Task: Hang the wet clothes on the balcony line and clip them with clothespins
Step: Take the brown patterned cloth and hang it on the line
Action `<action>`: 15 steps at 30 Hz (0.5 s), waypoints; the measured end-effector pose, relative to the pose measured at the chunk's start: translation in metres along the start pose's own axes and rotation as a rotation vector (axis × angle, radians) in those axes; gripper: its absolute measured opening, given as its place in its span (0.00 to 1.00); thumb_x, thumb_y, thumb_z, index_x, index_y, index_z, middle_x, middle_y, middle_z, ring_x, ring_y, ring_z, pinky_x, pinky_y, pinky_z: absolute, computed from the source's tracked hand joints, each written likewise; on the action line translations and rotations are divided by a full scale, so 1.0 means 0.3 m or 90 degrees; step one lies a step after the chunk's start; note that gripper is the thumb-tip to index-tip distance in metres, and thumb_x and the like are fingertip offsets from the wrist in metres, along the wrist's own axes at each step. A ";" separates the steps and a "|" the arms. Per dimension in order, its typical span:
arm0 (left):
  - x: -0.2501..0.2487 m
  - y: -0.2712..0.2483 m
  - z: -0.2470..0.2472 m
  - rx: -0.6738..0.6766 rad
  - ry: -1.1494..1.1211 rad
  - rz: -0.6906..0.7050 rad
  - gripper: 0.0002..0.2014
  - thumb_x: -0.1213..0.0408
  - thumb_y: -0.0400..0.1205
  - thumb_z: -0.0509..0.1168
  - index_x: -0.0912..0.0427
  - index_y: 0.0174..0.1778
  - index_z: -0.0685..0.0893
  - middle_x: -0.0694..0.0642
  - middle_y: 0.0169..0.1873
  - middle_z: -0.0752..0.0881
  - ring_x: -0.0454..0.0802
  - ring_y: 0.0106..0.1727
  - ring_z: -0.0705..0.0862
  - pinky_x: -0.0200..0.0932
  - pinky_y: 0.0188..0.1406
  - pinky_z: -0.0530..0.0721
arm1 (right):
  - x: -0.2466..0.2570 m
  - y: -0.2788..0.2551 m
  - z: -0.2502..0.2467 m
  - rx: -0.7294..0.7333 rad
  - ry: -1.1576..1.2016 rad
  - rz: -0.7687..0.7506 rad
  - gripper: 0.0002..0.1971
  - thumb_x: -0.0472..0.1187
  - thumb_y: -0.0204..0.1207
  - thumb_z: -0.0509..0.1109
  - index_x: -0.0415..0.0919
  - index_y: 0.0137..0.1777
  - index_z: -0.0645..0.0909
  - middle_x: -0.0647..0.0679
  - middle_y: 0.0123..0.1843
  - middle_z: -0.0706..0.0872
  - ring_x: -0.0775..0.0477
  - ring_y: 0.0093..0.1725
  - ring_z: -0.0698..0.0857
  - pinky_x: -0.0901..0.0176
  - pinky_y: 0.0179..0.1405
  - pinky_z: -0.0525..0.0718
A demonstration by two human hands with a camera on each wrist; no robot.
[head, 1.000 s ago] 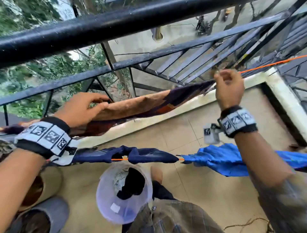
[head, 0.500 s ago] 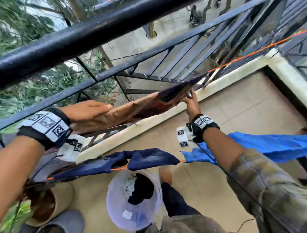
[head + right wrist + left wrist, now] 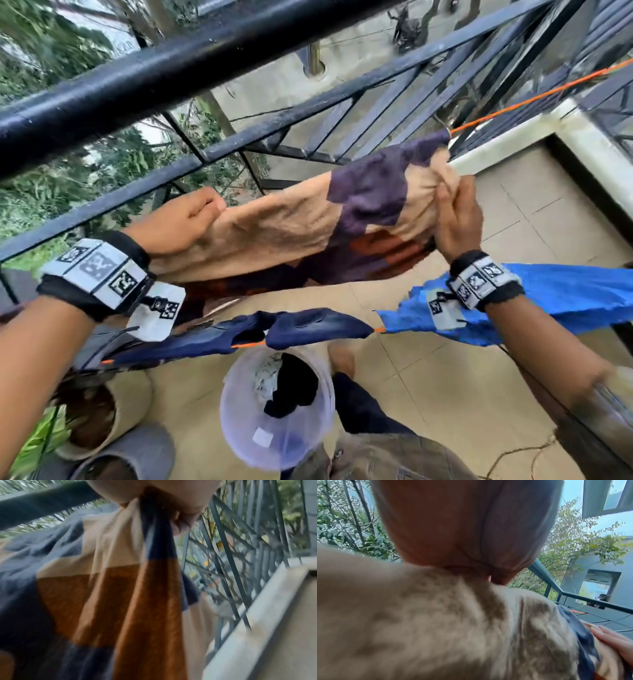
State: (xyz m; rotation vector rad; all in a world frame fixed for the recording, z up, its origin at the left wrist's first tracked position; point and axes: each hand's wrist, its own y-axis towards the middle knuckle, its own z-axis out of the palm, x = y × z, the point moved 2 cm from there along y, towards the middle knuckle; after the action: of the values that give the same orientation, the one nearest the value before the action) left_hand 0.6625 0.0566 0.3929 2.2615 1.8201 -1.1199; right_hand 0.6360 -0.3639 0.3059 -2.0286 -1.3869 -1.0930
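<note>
bucket (image 3: 239, 435): dark clothes left inside | near line (image 3: 248, 344): navy garment (image 3: 308, 328), blue garment (image 3: 565, 298) draped, no pins visible | far line (image 3: 534, 99): patchwork cloth (image 3: 308, 226) draped, left hand (image 3: 178, 224) and right hand (image 3: 457, 219) gripping its ends, pinning judged pending

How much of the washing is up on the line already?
Two pieces already hang on the near orange line: a dark navy garment and a blue cloth. Right now the left hand and right hand grip the tan, purple and orange cloth, spread along the far line. Left: a dark item sits in the bucket, and no clothespins show.
</note>
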 end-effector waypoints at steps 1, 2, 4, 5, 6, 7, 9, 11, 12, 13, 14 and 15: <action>-0.021 -0.020 -0.004 -0.020 0.003 0.017 0.14 0.44 0.85 0.50 0.47 0.41 0.71 0.51 0.33 0.76 0.48 0.35 0.76 0.49 0.36 0.72 | 0.028 0.020 -0.035 -0.027 -0.006 -0.022 0.15 0.52 0.85 0.58 0.39 0.52 0.71 0.42 0.42 0.80 0.38 0.43 0.79 0.50 0.41 0.70; -0.049 -0.043 -0.004 -0.046 0.014 0.040 0.14 0.45 0.84 0.49 0.49 0.41 0.71 0.52 0.33 0.76 0.47 0.34 0.76 0.50 0.35 0.71 | 0.057 0.047 -0.066 -0.050 -0.004 -0.044 0.15 0.52 0.85 0.59 0.39 0.51 0.72 0.41 0.41 0.79 0.39 0.42 0.78 0.48 0.42 0.72; -0.104 -0.083 0.010 -0.117 0.037 0.080 0.16 0.47 0.85 0.48 0.54 0.45 0.73 0.53 0.33 0.77 0.50 0.34 0.76 0.51 0.34 0.68 | 0.125 0.115 -0.126 -0.065 -0.011 -0.094 0.19 0.52 0.85 0.60 0.33 0.52 0.74 0.36 0.41 0.79 0.42 0.41 0.75 0.47 0.44 0.73; -0.131 -0.103 0.022 -0.161 0.028 0.082 0.17 0.48 0.86 0.48 0.57 0.49 0.75 0.51 0.34 0.77 0.51 0.35 0.76 0.50 0.35 0.66 | 0.161 0.151 -0.154 -0.051 -0.024 -0.131 0.20 0.51 0.85 0.61 0.30 0.51 0.75 0.34 0.41 0.79 0.44 0.39 0.73 0.48 0.42 0.72; -0.155 -0.115 0.037 -0.205 0.006 0.078 0.17 0.51 0.86 0.49 0.58 0.52 0.77 0.46 0.34 0.77 0.51 0.35 0.76 0.49 0.36 0.65 | 0.207 0.188 -0.187 -0.026 -0.040 -0.176 0.19 0.50 0.85 0.62 0.29 0.51 0.76 0.32 0.40 0.78 0.47 0.37 0.72 0.51 0.39 0.70; -0.179 -0.124 0.058 -0.241 -0.026 0.076 0.16 0.53 0.86 0.50 0.58 0.54 0.78 0.42 0.35 0.77 0.50 0.35 0.76 0.47 0.36 0.65 | 0.258 0.230 -0.221 0.000 -0.067 -0.222 0.18 0.48 0.85 0.63 0.28 0.51 0.77 0.31 0.38 0.77 0.48 0.36 0.71 0.55 0.38 0.66; -0.221 -0.130 0.114 -0.292 -0.062 0.086 0.12 0.56 0.87 0.51 0.55 0.54 0.78 0.44 0.38 0.80 0.50 0.39 0.77 0.48 0.40 0.70 | 0.347 0.330 -0.275 0.050 -0.141 -0.290 0.19 0.49 0.86 0.63 0.30 0.51 0.78 0.31 0.38 0.77 0.42 0.37 0.73 0.58 0.37 0.63; -0.267 -0.128 0.176 -0.341 -0.043 0.080 0.13 0.56 0.88 0.49 0.54 0.53 0.78 0.54 0.44 0.84 0.57 0.45 0.79 0.55 0.46 0.75 | 0.410 0.458 -0.304 0.105 -0.204 -0.346 0.24 0.60 0.85 0.60 0.36 0.54 0.79 0.29 0.42 0.82 0.34 0.43 0.81 0.48 0.39 0.69; -0.293 -0.131 0.203 -0.377 -0.037 0.070 0.14 0.56 0.87 0.49 0.55 0.53 0.79 0.56 0.46 0.84 0.59 0.46 0.79 0.55 0.47 0.75 | 0.434 0.514 -0.313 0.128 -0.245 -0.376 0.29 0.66 0.83 0.58 0.38 0.56 0.79 0.29 0.45 0.84 0.32 0.45 0.83 0.46 0.40 0.73; -0.319 -0.140 0.218 -0.423 -0.038 0.060 0.14 0.57 0.87 0.50 0.56 0.53 0.80 0.56 0.46 0.84 0.60 0.47 0.79 0.53 0.48 0.73 | 0.460 0.557 -0.316 0.148 -0.287 -0.395 0.31 0.71 0.80 0.55 0.44 0.58 0.81 0.31 0.47 0.86 0.32 0.48 0.85 0.50 0.41 0.75; -0.344 -0.152 0.229 -0.460 -0.041 0.058 0.13 0.58 0.88 0.51 0.56 0.53 0.80 0.55 0.48 0.84 0.59 0.47 0.79 0.51 0.49 0.70 | 0.484 0.581 -0.315 0.159 -0.307 -0.399 0.29 0.75 0.77 0.53 0.55 0.58 0.82 0.34 0.49 0.87 0.33 0.51 0.85 0.55 0.44 0.77; -0.365 -0.160 0.240 -0.486 -0.041 0.069 0.11 0.60 0.88 0.53 0.57 0.53 0.81 0.55 0.50 0.85 0.58 0.49 0.79 0.50 0.50 0.69 | 0.508 0.590 -0.314 0.165 -0.288 -0.401 0.24 0.77 0.75 0.53 0.64 0.54 0.82 0.38 0.50 0.87 0.37 0.52 0.86 0.57 0.48 0.79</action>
State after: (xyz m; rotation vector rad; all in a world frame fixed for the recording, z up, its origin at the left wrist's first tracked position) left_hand 0.5785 -0.0519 0.4180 1.8038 1.6724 -0.3620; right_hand 0.7921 -0.4167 0.4964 -1.7474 -2.3679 -0.6244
